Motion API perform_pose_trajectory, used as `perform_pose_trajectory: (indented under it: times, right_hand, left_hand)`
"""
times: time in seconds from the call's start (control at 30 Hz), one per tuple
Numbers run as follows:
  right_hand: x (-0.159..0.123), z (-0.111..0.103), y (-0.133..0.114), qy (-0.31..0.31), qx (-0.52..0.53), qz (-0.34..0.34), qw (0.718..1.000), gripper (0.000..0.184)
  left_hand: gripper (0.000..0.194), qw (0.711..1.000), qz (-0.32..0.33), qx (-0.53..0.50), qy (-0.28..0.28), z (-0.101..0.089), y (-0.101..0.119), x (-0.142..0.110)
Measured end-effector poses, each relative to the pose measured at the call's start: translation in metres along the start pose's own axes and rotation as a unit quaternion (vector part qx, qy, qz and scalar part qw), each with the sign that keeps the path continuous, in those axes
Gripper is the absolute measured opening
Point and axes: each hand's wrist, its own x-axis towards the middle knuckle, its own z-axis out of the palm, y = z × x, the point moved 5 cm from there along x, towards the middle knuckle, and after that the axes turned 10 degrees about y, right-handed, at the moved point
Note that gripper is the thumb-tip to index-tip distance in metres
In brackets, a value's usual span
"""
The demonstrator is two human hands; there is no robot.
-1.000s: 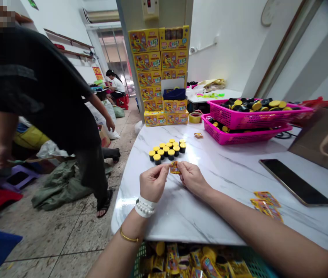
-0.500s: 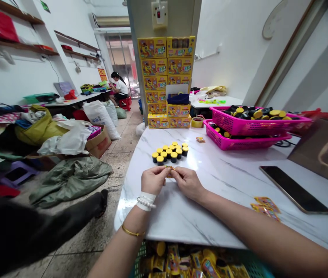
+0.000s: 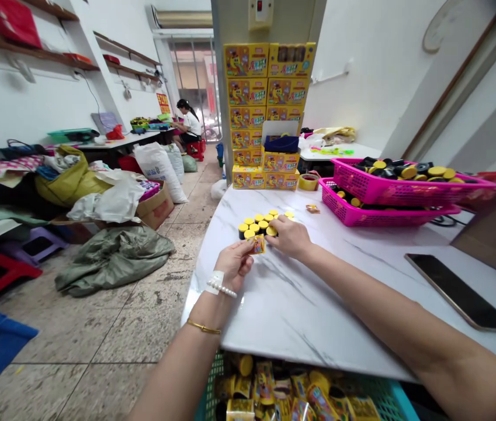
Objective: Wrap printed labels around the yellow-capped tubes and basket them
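Pinching a small sticker (image 3: 258,244) in left hand (image 3: 235,263) — right hand (image 3: 286,237), fingers curled, touching yellow-lidded pots (image 3: 262,223) on surface (image 3: 300,304); cannot tell if gripping.

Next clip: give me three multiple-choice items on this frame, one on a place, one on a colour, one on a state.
1. Where does the phone lie?
A. on the marble table
B. in a basket
C. on the floor

2. What colour are the stacked baskets?
A. green
B. pink
C. white

3. What is the left hand doing?
A. lying flat and open
B. gripping the tape roll
C. pinching a small orange packet

Key: 1 A, it lies flat on the tabletop at the right; 2 B, both mesh walls are bright pink; 3 C, fingertips close on the packet while the right hand touches the yellow-capped jars.
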Motion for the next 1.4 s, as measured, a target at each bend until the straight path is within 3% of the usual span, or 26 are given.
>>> perform_pose_trajectory:
  times: [0.07,0.13,0.17,0.27,0.3,0.37,0.5,0.63,0.9,1.07,1.17,1.27,1.4]
  right_hand:
    - [-0.006,-0.012,0.002,0.047,0.112,0.035,0.992,0.028]
    - [-0.012,-0.021,0.005,0.045,0.307,0.115,0.944,0.032]
    - [-0.016,-0.022,0.006,0.021,0.415,0.160,0.895,0.034]
    - [-0.031,-0.021,-0.004,-0.050,0.651,0.259,0.712,0.038]
    - [-0.035,-0.019,-0.008,-0.056,0.688,0.274,0.670,0.038]
    - [-0.042,-0.015,-0.013,-0.048,0.714,0.289,0.635,0.036]
    - [-0.045,-0.006,-0.010,0.006,0.680,0.298,0.670,0.037]
    - [-0.044,-0.010,-0.007,0.057,0.645,0.277,0.710,0.037]
    - [-0.052,-0.013,-0.015,0.053,0.579,0.250,0.774,0.037]
    - [-0.055,-0.006,-0.014,0.029,0.619,0.259,0.740,0.038]
    - [-0.055,-0.008,-0.015,0.051,0.631,0.213,0.744,0.036]
    - [-0.054,-0.011,-0.014,0.086,0.639,0.172,0.744,0.034]
    - [-0.054,-0.012,-0.012,0.075,0.670,0.183,0.715,0.033]
  left_hand:
    - [0.007,0.999,-0.028,-0.036,-0.006,0.000,0.000,0.001]
    - [0.009,0.996,-0.058,-0.063,-0.011,0.001,0.000,0.001]
    - [0.010,0.995,-0.071,-0.072,-0.013,0.002,-0.001,0.001]
    - [0.014,0.992,-0.092,-0.083,-0.016,0.004,-0.002,0.001]
    - [0.015,0.992,-0.095,-0.087,-0.017,0.004,-0.002,0.001]
    - [0.015,0.991,-0.098,-0.092,-0.018,0.006,-0.001,0.000]
    - [0.015,0.989,-0.099,-0.109,-0.026,0.008,0.000,-0.002]
    - [0.017,0.988,-0.098,-0.116,-0.031,0.008,0.000,-0.003]
    - [0.017,0.991,-0.080,-0.103,-0.036,0.007,-0.003,0.000]
    - [0.014,0.999,-0.017,-0.018,-0.037,0.008,-0.004,-0.003]
    - [0.012,0.999,0.004,0.033,-0.031,0.008,-0.003,-0.005]
    - [0.011,0.999,0.002,0.036,-0.018,0.006,-0.002,-0.003]
    - [0.012,0.999,0.036,0.012,0.003,0.002,0.001,0.002]
